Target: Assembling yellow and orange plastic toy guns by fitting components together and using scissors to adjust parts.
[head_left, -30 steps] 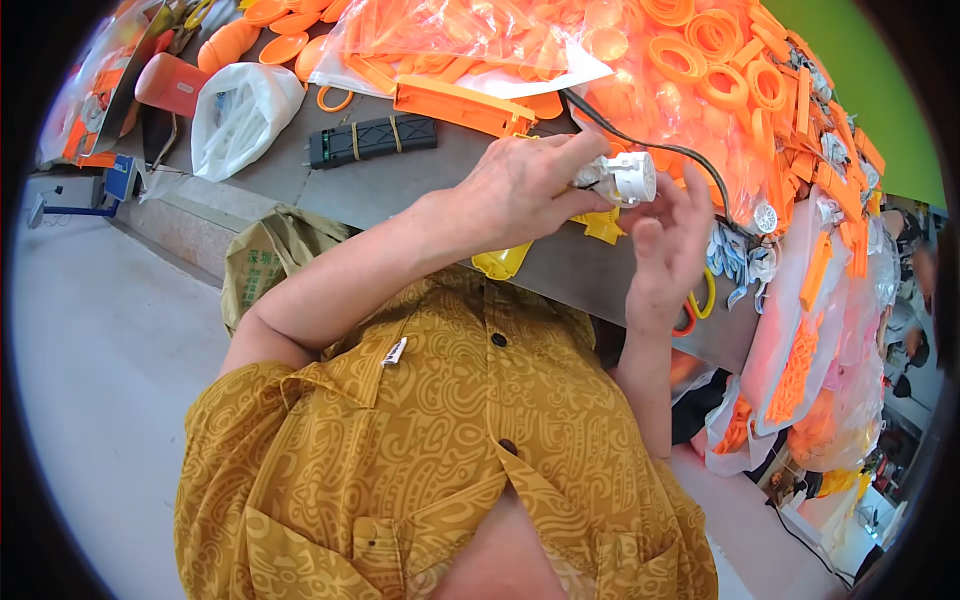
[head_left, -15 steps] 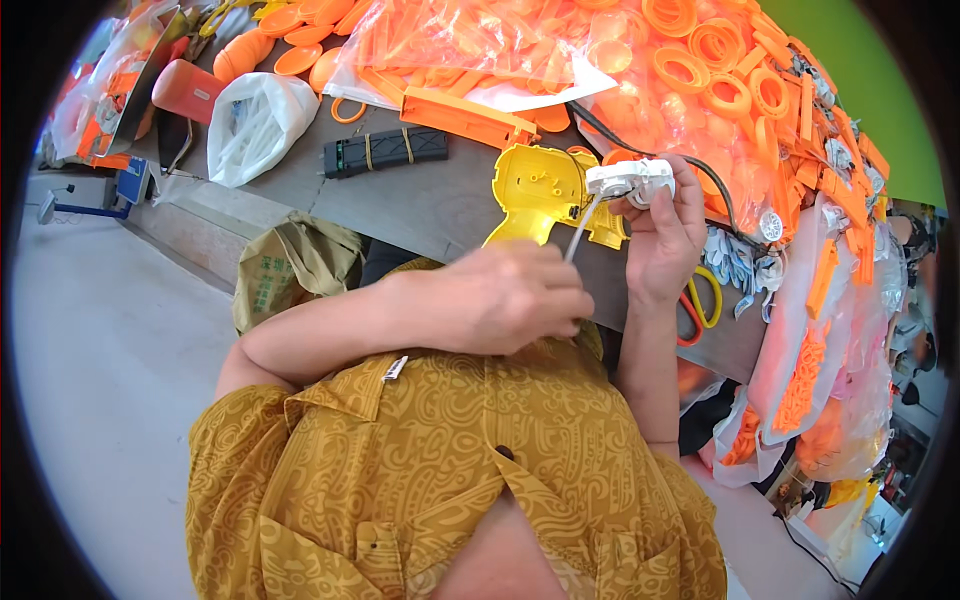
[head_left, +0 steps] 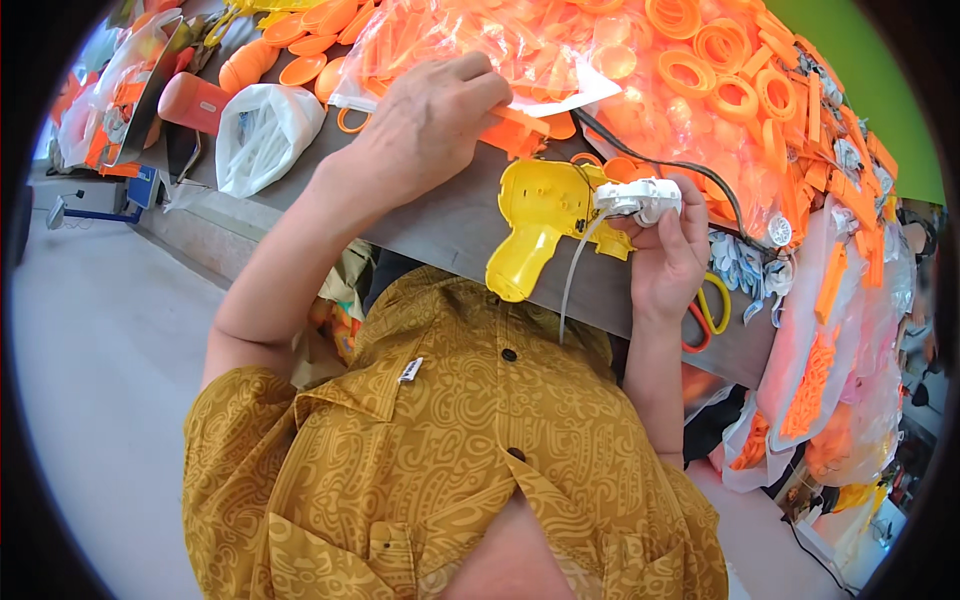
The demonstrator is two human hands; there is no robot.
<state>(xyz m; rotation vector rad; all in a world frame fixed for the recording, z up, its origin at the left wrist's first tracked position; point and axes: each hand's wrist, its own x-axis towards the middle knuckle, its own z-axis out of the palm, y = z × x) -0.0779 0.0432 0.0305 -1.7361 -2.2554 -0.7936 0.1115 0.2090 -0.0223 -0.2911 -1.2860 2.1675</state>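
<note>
**Yellow shell held at bench edge, left hand among orange parts**

Edges and room: The bench (head_left: 450,215) runs from 10 o'clock to 4 o'clock, its near edge just ahead of the person's chest. Its surface is crowded toward 12 and 2 o'clock with orange rings (head_left: 720,70) and clear bags of orange pieces (head_left: 450,40). The only bare strip lies along the near edge, between the two hands. Bare floor (head_left: 90,350) lies at 9 o'clock.

Thing: The yellow shell (head_left: 535,225) is a pistol-shaped plastic half-casing, its grip pointing down toward 6 o'clock over the bench edge. A small white part (head_left: 640,198) sits at its right side, with a thin pale wire (head_left: 572,285) hanging down from it.

Relation to hands: The right hand (head_left: 668,262) is closed around the white part, touching the shell's right edge at 3 o'clock of it. The left hand (head_left: 430,120) is well apart from the shell, at its 11 o'clock, fingers curled down on an orange strip (head_left: 520,130) beside a bag; whether it grips the strip cannot be told.
</note>
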